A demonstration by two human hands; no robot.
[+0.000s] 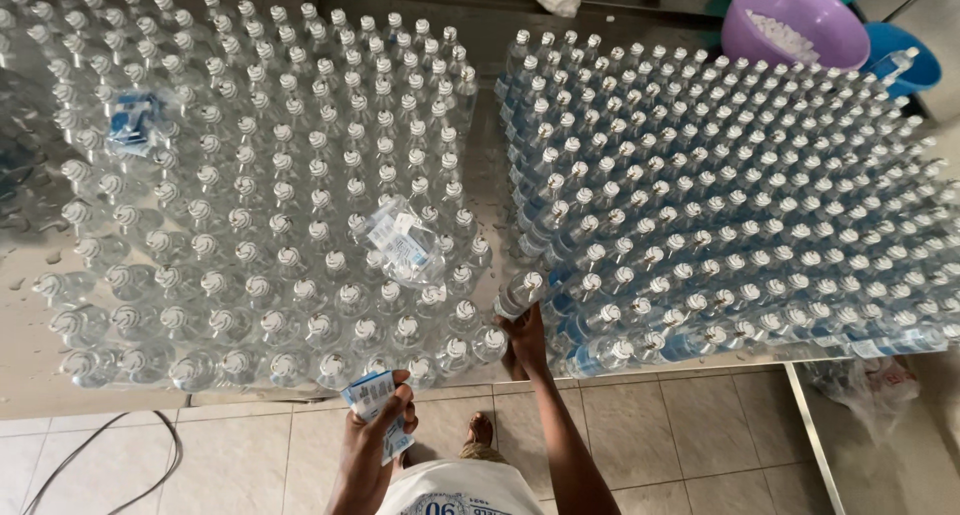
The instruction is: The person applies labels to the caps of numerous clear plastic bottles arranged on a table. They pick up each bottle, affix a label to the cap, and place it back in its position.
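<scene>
The left hand (375,430) is gripping a label stack (378,407) closed-fingered while the right hand (525,340) is closing around a near bottle (520,293), likely toppling tightly packed neighbours on the bench (25,370).

Looks like a small water-bottling workshop, not a home. Hundreds of identical clear capped bottles (300,205) stand packed in two big blocks on a wet steel table (30,375), with loose label stacks (400,240) lying on top. Plastic tubs (790,25) sit at the upper right, tiled floor (680,425) along the bottom.
</scene>
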